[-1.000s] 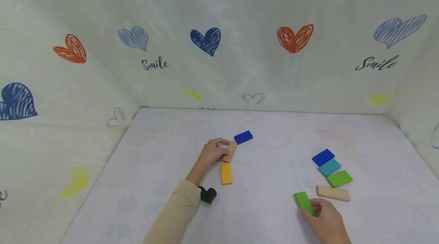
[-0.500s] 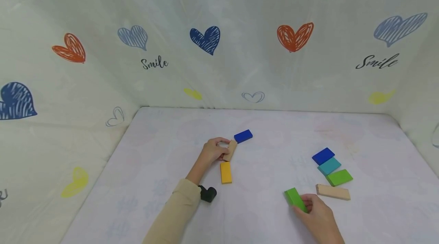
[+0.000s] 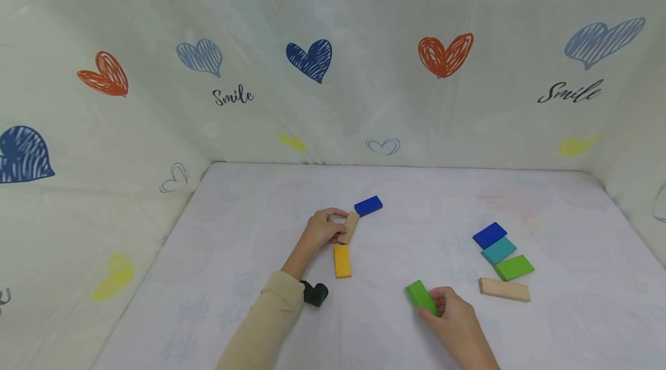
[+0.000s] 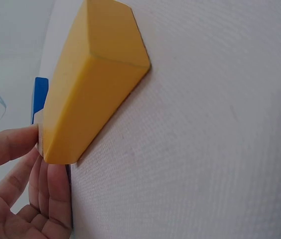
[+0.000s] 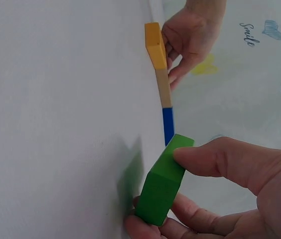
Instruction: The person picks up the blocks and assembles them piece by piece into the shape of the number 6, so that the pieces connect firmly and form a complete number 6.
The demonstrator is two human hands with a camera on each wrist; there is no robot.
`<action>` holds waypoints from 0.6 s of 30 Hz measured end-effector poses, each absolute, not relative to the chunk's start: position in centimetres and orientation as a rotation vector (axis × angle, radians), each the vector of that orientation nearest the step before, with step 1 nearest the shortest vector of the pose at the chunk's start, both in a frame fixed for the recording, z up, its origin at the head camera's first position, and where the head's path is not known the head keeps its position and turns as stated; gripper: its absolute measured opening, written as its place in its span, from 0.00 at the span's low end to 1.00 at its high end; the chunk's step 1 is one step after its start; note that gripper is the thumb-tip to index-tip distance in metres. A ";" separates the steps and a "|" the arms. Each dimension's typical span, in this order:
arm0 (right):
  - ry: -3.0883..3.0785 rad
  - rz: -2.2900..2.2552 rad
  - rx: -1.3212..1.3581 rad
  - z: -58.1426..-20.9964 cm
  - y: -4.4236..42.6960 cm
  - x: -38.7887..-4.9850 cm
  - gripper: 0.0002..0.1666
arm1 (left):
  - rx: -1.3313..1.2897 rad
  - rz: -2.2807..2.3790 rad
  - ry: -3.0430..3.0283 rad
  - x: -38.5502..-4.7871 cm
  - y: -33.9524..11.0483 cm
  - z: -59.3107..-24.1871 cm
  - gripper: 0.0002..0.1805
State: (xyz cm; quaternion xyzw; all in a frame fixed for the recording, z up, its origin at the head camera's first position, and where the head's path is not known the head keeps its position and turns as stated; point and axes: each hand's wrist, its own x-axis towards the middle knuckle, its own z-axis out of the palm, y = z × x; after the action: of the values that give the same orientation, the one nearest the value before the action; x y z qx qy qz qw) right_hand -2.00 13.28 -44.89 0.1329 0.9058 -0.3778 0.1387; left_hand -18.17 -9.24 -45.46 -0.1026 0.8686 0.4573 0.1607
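My left hand [image 3: 322, 229] pinches a natural wood block [image 3: 351, 228] lying on the table left of centre. A blue block [image 3: 368, 206] lies at its far end, and a yellow block [image 3: 342, 261] at its near end; the yellow one looms large [image 4: 90, 84] in the left wrist view and hides most of the wood block there. Nearer the front, my right hand [image 3: 454, 318] holds a green block [image 3: 421, 297] between thumb and fingers. In the right wrist view that green block [image 5: 165, 184] is raised above the table, its shadow beside it.
On the right lie a dark blue block [image 3: 489, 235], a teal block [image 3: 499, 250], another green block [image 3: 514, 267] and a second wood block [image 3: 504, 289]. A black wrist device [image 3: 315, 294] sticks out from the left sleeve. A printed cloth wall [image 3: 374, 104] rises behind the table [image 3: 234, 196].
My right hand has carried the green block leftward and slightly away from me, off from the blocks on the right. The left hand stays at the wood block.
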 end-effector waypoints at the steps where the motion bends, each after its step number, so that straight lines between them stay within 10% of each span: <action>1: 2.623 -1.099 0.372 -44.9 13.0 -2.0 0.23 | -0.291 1.308 2.480 -18.2 -9.2 -45.4 0.17; 18: 2.613 -1.142 0.309 -44.4 10.2 -2.3 0.22 | -0.274 1.312 2.488 -18.1 -9.3 -45.5 0.17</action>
State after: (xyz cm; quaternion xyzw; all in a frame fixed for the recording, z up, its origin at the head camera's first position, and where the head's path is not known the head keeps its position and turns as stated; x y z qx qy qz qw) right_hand -2.26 10.20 -44.39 0.1069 0.9025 -0.3943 0.1362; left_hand -18.12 -9.28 -45.54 -0.0958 0.8694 0.4584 0.1574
